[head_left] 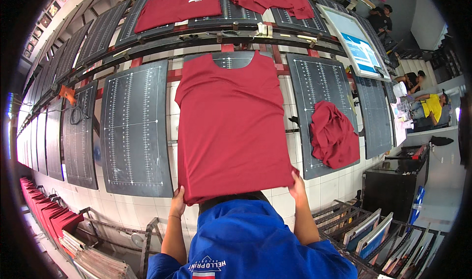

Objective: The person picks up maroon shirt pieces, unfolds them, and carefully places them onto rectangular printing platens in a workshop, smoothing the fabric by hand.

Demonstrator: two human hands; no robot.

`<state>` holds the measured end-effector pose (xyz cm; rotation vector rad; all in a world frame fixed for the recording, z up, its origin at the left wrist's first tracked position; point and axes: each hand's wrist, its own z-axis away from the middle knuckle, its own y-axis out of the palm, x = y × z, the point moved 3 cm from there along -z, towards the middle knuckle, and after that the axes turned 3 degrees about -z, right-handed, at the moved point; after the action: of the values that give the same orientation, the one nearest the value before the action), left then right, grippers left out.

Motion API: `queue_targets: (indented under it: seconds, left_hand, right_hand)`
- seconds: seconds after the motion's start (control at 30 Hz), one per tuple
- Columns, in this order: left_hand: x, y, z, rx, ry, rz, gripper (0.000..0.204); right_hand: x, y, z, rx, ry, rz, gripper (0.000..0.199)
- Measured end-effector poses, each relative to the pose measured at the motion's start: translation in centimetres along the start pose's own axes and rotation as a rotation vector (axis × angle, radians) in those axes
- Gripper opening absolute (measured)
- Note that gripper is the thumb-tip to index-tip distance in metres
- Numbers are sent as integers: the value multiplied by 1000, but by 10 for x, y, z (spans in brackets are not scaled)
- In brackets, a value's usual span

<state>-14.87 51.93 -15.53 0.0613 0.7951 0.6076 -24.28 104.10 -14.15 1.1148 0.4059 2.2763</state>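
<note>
A dark red T-shirt (231, 126) is spread over a black printing board in front of me, its neckline at the far end and its hem toward my body. My left hand (178, 201) grips the hem's left corner. At the right corner my right hand (297, 186) pinches the cloth near the side seam. Slight wrinkles run across the shirt's upper part. A strip of the board (230, 60) shows through the neck opening; the shirt covers most of it.
A crumpled red shirt (334, 135) lies on the ruled board (314, 77) to the right. Another ruled board (135, 126) stands to the left. Beyond the rail (196, 37) lie printed red shirts (179, 8). A framed screen (354, 40) rests at upper right. Several people sit at far right.
</note>
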Motion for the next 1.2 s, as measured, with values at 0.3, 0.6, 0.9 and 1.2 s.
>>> queue_targets:
  seconds: [0.3,0.6,0.9,1.2]
  left_hand:
    - [98,-78,47,-196,-219,-475,38]
    - [179,-101,64,-435,-244,-568,39]
    - [-5,33,47,120,-166,-1289,37]
    - [-238,241,-130,-288,1163,-1489,43]
  right_hand:
    - [-42,-92,67,-373,211,583,45]
    - [-93,-134,96,-739,473,661,51]
    - [-17,-39,38,532,900,1526,60]
    - [143,275,-175,173,-1107,1698,44]
